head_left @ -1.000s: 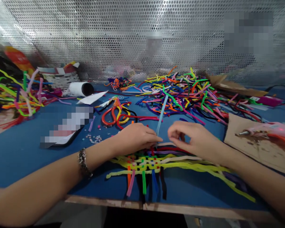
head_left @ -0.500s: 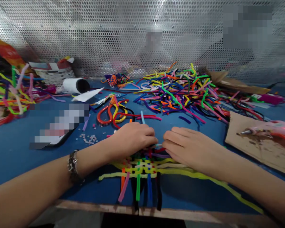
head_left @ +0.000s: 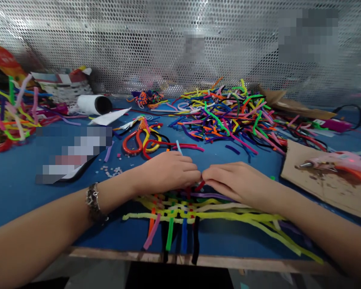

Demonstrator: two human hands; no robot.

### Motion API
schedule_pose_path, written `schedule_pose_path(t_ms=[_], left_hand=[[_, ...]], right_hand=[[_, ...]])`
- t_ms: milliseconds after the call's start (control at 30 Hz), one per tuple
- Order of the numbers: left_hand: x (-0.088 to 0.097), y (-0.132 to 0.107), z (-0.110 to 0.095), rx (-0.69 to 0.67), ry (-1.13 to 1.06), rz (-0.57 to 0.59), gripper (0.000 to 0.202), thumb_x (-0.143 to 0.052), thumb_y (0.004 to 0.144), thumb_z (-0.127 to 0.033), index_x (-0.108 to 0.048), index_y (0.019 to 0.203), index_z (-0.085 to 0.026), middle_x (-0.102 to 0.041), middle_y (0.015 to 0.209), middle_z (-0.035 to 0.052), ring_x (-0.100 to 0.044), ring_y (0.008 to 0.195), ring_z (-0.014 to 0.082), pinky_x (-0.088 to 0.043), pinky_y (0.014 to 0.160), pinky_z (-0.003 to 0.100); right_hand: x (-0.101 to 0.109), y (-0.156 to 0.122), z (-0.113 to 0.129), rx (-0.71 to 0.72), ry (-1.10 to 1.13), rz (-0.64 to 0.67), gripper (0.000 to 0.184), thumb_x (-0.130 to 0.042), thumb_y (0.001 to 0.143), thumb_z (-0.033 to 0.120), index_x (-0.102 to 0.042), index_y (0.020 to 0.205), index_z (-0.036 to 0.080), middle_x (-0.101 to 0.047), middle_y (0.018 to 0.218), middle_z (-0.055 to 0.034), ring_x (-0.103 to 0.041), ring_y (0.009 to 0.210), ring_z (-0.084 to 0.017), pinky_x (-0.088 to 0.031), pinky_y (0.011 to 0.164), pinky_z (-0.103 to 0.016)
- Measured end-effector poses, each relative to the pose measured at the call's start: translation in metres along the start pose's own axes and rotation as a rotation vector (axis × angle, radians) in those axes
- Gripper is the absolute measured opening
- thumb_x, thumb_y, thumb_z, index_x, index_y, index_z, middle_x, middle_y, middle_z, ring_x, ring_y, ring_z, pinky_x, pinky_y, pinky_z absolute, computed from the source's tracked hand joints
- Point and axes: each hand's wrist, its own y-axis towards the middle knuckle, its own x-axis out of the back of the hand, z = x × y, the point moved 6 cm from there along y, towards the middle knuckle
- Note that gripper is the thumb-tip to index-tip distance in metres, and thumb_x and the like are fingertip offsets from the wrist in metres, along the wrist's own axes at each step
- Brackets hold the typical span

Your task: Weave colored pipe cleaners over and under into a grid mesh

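A woven patch of pipe cleaners (head_left: 180, 210) lies near the front edge of the table, its yellow strands running sideways through orange, pink, green, blue, red and black ones. My left hand (head_left: 168, 172) is closed over the patch's far side, fingertips pinched on pipe cleaners and largely hidden beneath the hand. Touching or nearly touching it, my right hand (head_left: 228, 178) is pinched at the upper right of the weave. A short red pipe cleaner (head_left: 200, 186) shows just under the right fingertips. Long yellow ends (head_left: 246, 216) stretch out below my right wrist.
Behind my hands are scissors (head_left: 134, 143) with red and yellow handles and a big pile of pipe cleaners (head_left: 225, 116). A glue gun (head_left: 333, 161) rests on cardboard (head_left: 307, 176) at right. Left are a blurred-out phone (head_left: 78, 156), small beads (head_left: 111, 171) and a white roll (head_left: 90, 104).
My hands have come closer together, fingertips now meeting. The right fingers have drawn into a tighter pinch. The view has shifted slightly, and the yellow ends at right lie more spread out.
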Motion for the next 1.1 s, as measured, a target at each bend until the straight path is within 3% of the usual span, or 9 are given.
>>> schedule_pose_path(t_ms=[167, 333, 500, 633, 733, 967, 1100], left_hand=[[-0.002, 0.001, 0.001, 0.012, -0.016, 0.016, 0.015, -0.042, 0.089, -0.02, -0.054, 0.08, -0.018, -0.061, 0.08, -0.0013, -0.05, 0.069, 0.0124, -0.031, 0.059, 0.026], [-0.004, 0.001, 0.002, 0.03, 0.012, 0.031, 0.013, -0.042, 0.088, -0.018, -0.054, 0.084, -0.018, -0.058, 0.085, -0.0002, -0.05, 0.066, 0.0128, -0.031, 0.057, 0.025], [-0.006, 0.001, 0.002, 0.013, -0.015, 0.014, 0.015, -0.041, 0.088, -0.02, -0.053, 0.079, -0.018, -0.055, 0.079, 0.0001, -0.047, 0.062, 0.0125, -0.031, 0.055, 0.025], [-0.006, -0.001, 0.005, 0.046, -0.143, -0.022, 0.015, -0.041, 0.088, -0.02, -0.053, 0.08, -0.017, -0.054, 0.078, 0.0001, -0.048, 0.064, 0.0124, -0.033, 0.056, 0.023], [-0.006, -0.002, 0.009, 0.075, -0.262, -0.012, 0.012, -0.042, 0.087, -0.018, -0.052, 0.082, -0.017, -0.053, 0.079, 0.0002, -0.049, 0.068, 0.0119, -0.034, 0.058, 0.021], [-0.006, -0.003, 0.009, 0.079, -0.354, -0.029, 0.009, -0.045, 0.086, -0.017, -0.053, 0.083, -0.017, -0.054, 0.08, 0.0008, -0.051, 0.071, 0.0125, -0.035, 0.06, 0.021], [-0.006, -0.004, 0.01, 0.091, -0.365, -0.024, 0.011, -0.044, 0.087, -0.018, -0.053, 0.083, -0.016, -0.055, 0.081, 0.0021, -0.051, 0.071, 0.0132, -0.035, 0.059, 0.022]], right_hand=[[-0.002, -0.003, 0.0, 0.0, 0.103, 0.113, 0.024, -0.034, 0.087, 0.016, -0.058, 0.084, 0.018, -0.056, 0.075, -0.0023, -0.051, 0.063, -0.011, -0.038, 0.059, -0.022], [-0.004, -0.005, -0.001, -0.06, 0.177, 0.155, 0.016, -0.047, 0.084, 0.027, -0.06, 0.082, 0.018, -0.055, 0.08, -0.003, -0.052, 0.069, -0.012, -0.04, 0.063, -0.024], [-0.002, -0.006, 0.001, -0.058, 0.14, 0.153, 0.015, -0.047, 0.082, 0.019, -0.061, 0.075, 0.017, -0.052, 0.083, -0.0044, -0.05, 0.075, -0.014, -0.04, 0.066, -0.026], [0.001, -0.004, 0.002, -0.028, 0.182, 0.101, 0.025, -0.041, 0.086, 0.019, -0.06, 0.071, 0.016, -0.053, 0.087, -0.0059, -0.049, 0.079, -0.014, -0.039, 0.072, -0.027], [0.0, -0.003, 0.001, -0.002, 0.182, 0.065, 0.025, -0.038, 0.089, 0.021, -0.06, 0.079, 0.016, -0.055, 0.086, -0.0051, -0.05, 0.077, -0.013, -0.04, 0.071, -0.025], [-0.001, 0.001, 0.017, 0.228, -0.113, -0.113, 0.026, -0.035, 0.09, 0.019, -0.059, 0.081, 0.014, -0.06, 0.078, -0.005, -0.047, 0.074, -0.016, -0.038, 0.067, -0.027], [0.0, 0.0, 0.021, 0.275, -0.205, -0.189, 0.024, -0.038, 0.089, 0.018, -0.059, 0.076, 0.017, -0.06, 0.077, -0.0032, -0.046, 0.073, -0.016, -0.037, 0.068, -0.028]])
